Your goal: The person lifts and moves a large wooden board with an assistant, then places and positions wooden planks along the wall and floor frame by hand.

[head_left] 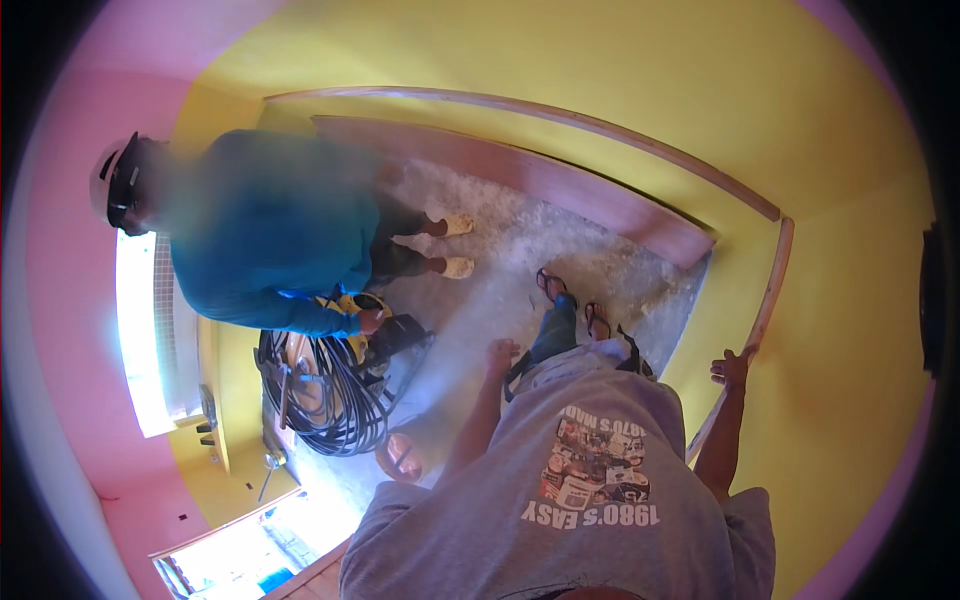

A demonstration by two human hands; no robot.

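Observation:
My left hand (501, 357) hangs beside my hip with its fingers loosely bent and apart, nothing seen in them. On the other side, my right hand (735, 368) is raised to the yellow wall, fingers spread, their tips at the wooden strip (774, 280) that runs along it. Whether the fingers press on the strip is hard to tell. A second wooden strip (560, 112) meets it at the corner and follows the far wall. Below that one, a long reddish-brown board (560, 195) lies along the foot of the wall.
At left, a co-worker in a blue long-sleeved top (275, 235) reaches toward a yellow-and-black item (358, 312). Nearby are a coil of black hose or cable (335, 400) and a round reddish object (402, 457). The concrete floor (490, 215) has pale dust. A bright doorway (250, 550) opens lower left.

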